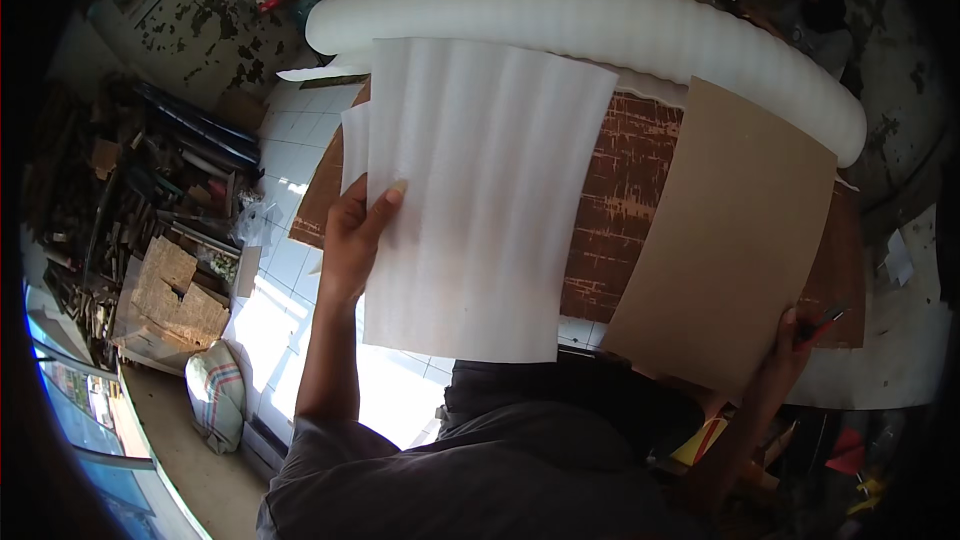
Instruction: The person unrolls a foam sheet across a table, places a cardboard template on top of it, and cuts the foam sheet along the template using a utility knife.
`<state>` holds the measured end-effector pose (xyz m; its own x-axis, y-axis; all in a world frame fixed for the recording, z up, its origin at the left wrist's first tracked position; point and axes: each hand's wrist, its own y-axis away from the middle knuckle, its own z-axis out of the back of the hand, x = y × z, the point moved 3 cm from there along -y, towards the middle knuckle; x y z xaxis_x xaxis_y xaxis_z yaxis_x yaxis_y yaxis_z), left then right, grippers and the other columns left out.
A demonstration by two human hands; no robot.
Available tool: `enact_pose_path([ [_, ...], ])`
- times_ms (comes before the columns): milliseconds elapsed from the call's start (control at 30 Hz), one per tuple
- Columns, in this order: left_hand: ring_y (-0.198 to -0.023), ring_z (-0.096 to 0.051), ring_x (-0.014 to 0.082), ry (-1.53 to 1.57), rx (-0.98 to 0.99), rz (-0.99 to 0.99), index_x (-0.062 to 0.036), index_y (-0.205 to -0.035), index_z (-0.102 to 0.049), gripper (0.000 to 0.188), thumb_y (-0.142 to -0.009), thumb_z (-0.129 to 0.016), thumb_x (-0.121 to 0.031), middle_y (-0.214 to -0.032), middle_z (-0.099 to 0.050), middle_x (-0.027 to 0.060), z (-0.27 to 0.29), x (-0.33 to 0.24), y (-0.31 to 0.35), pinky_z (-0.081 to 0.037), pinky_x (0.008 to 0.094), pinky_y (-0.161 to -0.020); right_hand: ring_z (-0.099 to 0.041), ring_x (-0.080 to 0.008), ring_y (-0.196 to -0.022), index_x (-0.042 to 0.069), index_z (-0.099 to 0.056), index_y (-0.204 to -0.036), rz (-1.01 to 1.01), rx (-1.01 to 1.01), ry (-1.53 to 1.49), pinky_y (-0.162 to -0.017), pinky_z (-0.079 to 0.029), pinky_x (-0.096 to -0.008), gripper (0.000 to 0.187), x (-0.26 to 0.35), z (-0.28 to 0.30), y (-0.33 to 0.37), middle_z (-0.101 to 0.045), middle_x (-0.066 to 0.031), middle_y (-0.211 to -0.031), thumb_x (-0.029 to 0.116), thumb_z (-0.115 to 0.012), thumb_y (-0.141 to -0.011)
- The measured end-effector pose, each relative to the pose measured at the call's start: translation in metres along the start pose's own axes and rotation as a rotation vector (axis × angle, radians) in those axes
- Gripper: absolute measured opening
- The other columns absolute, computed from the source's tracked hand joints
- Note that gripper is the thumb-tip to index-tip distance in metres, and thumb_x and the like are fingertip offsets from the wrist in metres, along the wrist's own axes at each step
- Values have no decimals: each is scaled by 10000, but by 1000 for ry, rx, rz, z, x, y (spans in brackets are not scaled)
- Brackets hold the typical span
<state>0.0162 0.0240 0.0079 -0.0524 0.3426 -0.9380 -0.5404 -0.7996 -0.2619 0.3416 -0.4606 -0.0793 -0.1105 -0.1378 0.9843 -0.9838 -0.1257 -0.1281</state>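
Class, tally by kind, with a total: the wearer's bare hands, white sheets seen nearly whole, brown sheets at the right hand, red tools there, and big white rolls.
Bare hands, left hand and right hand: 2
White sheet: 1
Brown sheet: 1
Red tool: 1
White roll: 1
Total: 6

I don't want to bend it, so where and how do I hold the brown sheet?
Probably pinch the brown sheet by its long left edge, coming from the left: it looks thin, that edge is uncovered, and the right grip holds the lower right side.
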Motion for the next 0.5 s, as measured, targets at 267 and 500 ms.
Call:
enact_pose_path([
  [267, -794, -673, 91, -266, 12, 199, 45, -1268, -673, 405, -1030, -690, -282, -967, -755, 66, 113, 68, -69, -532, 257, -727, -550, -182, -1125, 13, -551, -1342, 90, -100, 261, -1023, -424, -360, 486, 12, -2, -25, -600, -84, -1190, 319, -729, -1010],
  [500, -839, -686, 165, -387, 75, 248, 76, -1284, -665, 442, -973, -720, -233, -1011, -754, 122, 119, 133, -85, -563, 337, -772, -534, -177, -1100, 14, -558, -1307, 188, -24, 455, -1015, -415, -334, 490, -26, 29, -58, -586, -77, -1183, 322, -763, -986],
])
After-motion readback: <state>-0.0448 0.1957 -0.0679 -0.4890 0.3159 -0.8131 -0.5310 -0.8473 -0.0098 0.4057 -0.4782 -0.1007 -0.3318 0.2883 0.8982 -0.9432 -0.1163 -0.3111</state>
